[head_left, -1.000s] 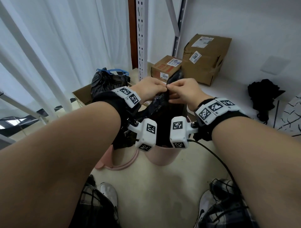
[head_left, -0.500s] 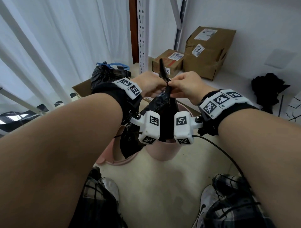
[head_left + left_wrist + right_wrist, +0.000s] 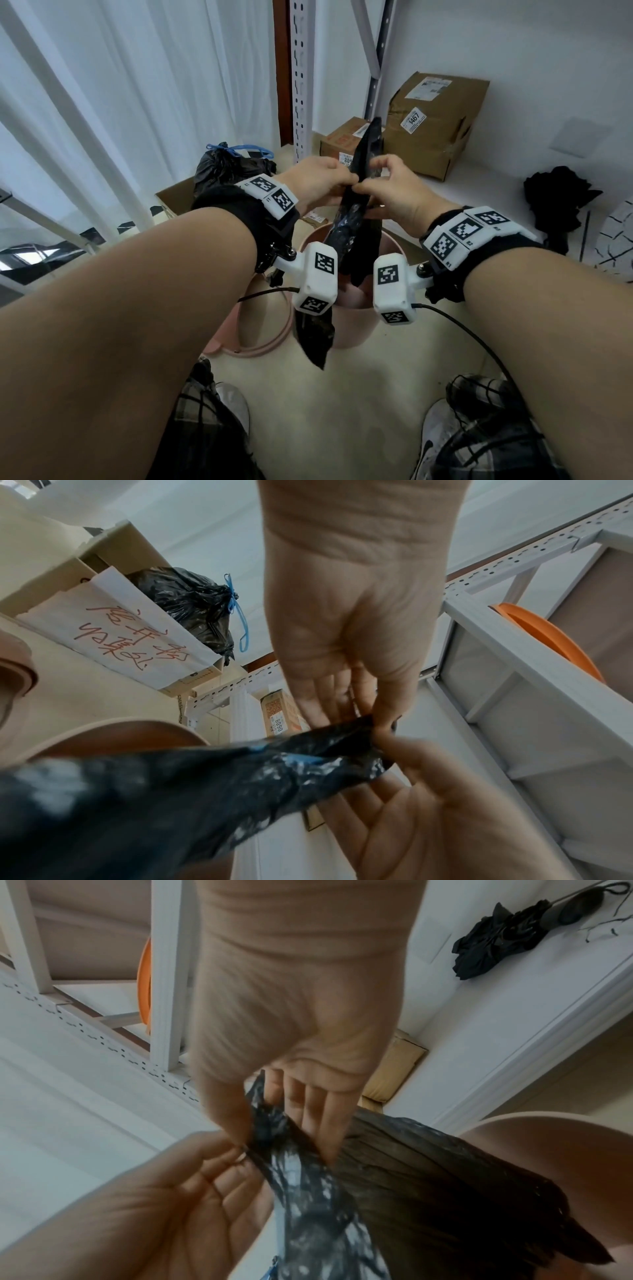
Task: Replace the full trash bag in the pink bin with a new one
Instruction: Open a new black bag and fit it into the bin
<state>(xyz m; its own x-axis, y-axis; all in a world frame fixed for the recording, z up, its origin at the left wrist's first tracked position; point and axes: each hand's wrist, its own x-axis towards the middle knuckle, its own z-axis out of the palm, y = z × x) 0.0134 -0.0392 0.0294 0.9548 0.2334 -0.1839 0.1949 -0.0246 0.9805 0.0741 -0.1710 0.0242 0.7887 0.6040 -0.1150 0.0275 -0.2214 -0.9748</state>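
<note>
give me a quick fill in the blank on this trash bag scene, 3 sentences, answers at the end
1. Both the left hand and the right hand pinch a folded ____ trash bag above the bin.
2. The bin below the hands is ____ in colour.
3. The full tied bag sits in a cardboard box and is tied with a ____ string.

Missing words: black; pink; blue

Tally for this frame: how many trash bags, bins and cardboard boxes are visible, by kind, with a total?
Black trash bags: 2, the new bag pinched by left hand and right hand, and the tied full bag
Pink bins: 1, pink bin
Cardboard boxes: 3, large box, small box, open box holding the full bag
Total: 6
</note>
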